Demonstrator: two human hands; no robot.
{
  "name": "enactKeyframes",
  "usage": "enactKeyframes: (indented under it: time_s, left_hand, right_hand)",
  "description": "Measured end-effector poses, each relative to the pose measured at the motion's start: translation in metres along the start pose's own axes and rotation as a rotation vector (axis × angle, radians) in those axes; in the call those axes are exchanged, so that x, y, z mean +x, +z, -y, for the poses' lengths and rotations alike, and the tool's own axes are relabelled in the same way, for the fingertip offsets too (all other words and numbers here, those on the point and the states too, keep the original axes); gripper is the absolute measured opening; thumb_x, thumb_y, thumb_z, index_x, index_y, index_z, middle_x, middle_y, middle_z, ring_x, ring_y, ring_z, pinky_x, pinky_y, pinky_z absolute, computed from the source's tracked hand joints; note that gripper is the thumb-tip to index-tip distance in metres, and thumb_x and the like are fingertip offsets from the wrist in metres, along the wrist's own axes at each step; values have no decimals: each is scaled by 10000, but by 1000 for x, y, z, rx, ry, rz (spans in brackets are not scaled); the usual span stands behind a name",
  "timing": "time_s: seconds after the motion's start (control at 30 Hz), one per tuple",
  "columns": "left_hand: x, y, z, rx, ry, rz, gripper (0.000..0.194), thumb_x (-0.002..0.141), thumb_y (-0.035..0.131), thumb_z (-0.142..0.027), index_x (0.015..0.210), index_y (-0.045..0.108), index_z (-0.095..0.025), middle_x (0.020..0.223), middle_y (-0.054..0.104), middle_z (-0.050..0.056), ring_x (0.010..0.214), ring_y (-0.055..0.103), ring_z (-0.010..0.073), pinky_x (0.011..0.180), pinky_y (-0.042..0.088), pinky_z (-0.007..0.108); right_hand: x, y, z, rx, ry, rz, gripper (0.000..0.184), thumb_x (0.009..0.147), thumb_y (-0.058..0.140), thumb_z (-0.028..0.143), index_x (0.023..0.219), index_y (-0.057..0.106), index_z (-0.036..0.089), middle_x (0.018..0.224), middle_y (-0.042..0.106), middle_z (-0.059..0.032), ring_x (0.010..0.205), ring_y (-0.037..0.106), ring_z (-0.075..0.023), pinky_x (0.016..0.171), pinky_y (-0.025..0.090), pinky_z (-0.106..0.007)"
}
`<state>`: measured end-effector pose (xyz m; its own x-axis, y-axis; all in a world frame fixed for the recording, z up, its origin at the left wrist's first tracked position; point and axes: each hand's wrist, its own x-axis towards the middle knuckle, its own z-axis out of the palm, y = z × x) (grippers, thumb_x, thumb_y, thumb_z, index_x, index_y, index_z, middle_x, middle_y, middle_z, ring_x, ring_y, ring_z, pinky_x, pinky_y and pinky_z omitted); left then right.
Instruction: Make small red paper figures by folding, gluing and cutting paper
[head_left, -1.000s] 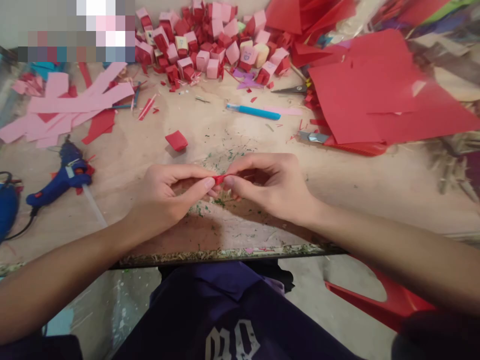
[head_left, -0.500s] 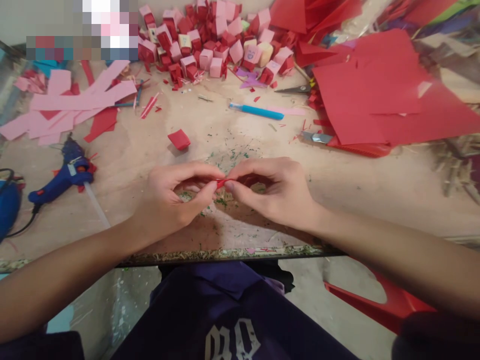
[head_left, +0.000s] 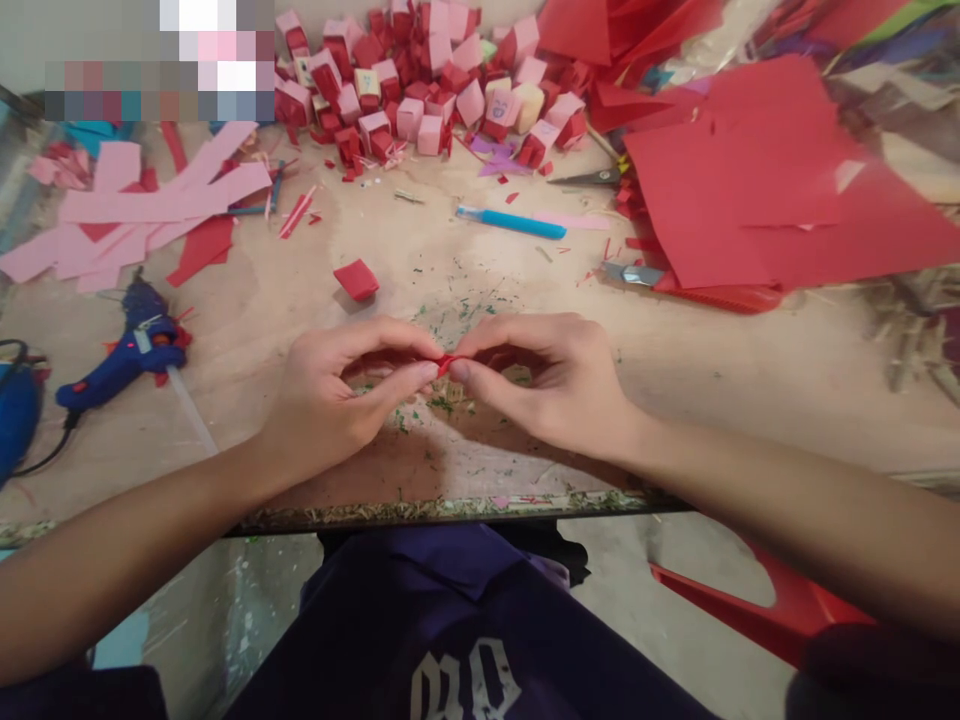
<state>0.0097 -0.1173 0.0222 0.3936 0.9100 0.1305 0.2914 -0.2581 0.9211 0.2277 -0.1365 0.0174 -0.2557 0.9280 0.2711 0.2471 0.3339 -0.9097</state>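
Note:
Between my fingertips is a small red paper piece point(head_left: 448, 364), mostly covered by the fingers, so its full shape is hidden. My left hand point(head_left: 345, 385) pinches its left end between thumb and fingers. On the other end my right hand point(head_left: 559, 380) has a like pinch. Both hands hover low above the table's front part, over green scraps. A folded red paper piece point(head_left: 356, 281) lies on the wood just beyond my left hand.
A blue glue gun point(head_left: 124, 350) lies at the left, below pink paper strips point(head_left: 150, 205). Pink and red paper boxes point(head_left: 427, 90) are heaped at the back. Further right are a blue pen point(head_left: 514, 222), a red cutter knife point(head_left: 697, 290), scissors point(head_left: 589, 179) and red sheets point(head_left: 780, 180).
The fingers have shifted slightly on the red paper piece, and my left hand's grip has altered a little. Both hands stay in nearly the same place.

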Motion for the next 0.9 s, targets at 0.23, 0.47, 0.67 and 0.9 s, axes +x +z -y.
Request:
enactKeyframes:
  time_s: [0.23, 0.47, 0.67, 0.9]
  left_hand:
    - [3, 0, 0, 9, 21, 14, 32, 900, 821, -278, 915, 804, -302, 920, 828, -13, 811, 790, 185, 758, 677, 309]
    - [4, 3, 1, -24, -19, -9, 87, 852, 873, -293, 862, 787, -302, 876, 821, -18, 782, 786, 184, 748, 693, 308]
    - [4, 3, 4, -30, -36, -31, 111, 837, 893, -312, 857, 786, -290, 878, 821, -15, 776, 784, 179, 763, 691, 297]
    - [5, 2, 2, -39, -18, -52, 120, 832, 890, -232, 878, 791, -283, 863, 811, -45, 790, 784, 139, 774, 669, 234]
  right_hand:
    - [-1, 0, -1, -12, 12, 0, 82, 939, 735, 197, 870, 776, 183, 787, 762, 1, 645, 666, -111, 579, 527, -237]
    - [-2, 0, -5, -49, -76, 12, 84, 952, 723, 176, 894, 784, 173, 774, 766, -5, 646, 669, -110, 571, 525, -226]
    - [-2, 0, -1, -36, -80, 44, 121, 962, 703, 149, 931, 816, 179, 824, 807, -14, 658, 699, -118, 596, 561, -228]
    - [-3, -1, 1, -5, -86, 53, 147, 930, 729, 113, 988, 845, 182, 849, 832, -12, 665, 733, -125, 617, 597, -220]
